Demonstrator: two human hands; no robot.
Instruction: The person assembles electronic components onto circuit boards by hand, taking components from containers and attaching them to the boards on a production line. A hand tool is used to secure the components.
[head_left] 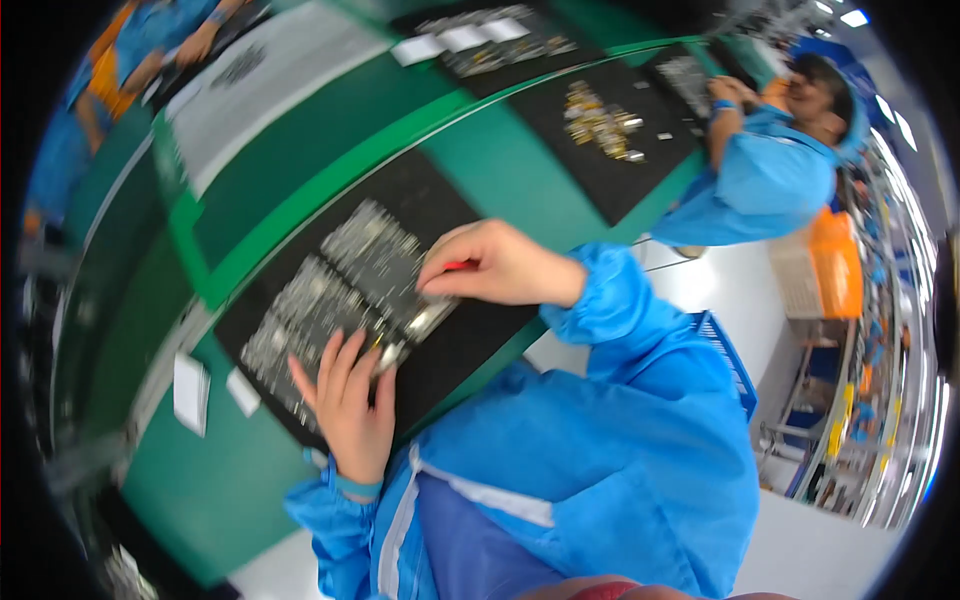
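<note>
On a black mat (pixel 445 195) lie two groups of what look like circuit boards, dark with silvery parts; one group (pixel 310 315) is nearer my left hand, the other (pixel 375 250) farther to the right. My left hand (pixel 352 405) rests open on the nearer group, its fingers spread. Close to its fingertips are a few shiny silver and yellowish pieces (pixel 392 355). Over the right edge of the other group, my right hand (pixel 497 262) is closed in a pinch on a small red item (pixel 460 265). Blur and my fingers hide most of that item, so its kind is unclear.
White papers (pixel 190 395) lie at the left on the green bench (pixel 180 490). Beyond the mat runs a bright green rail (pixel 290 235). Another mat bears gold-coloured parts (pixel 598 122), beside a co-worker in blue (pixel 760 185). A second person's arm (pixel 195 45) is at upper left.
</note>
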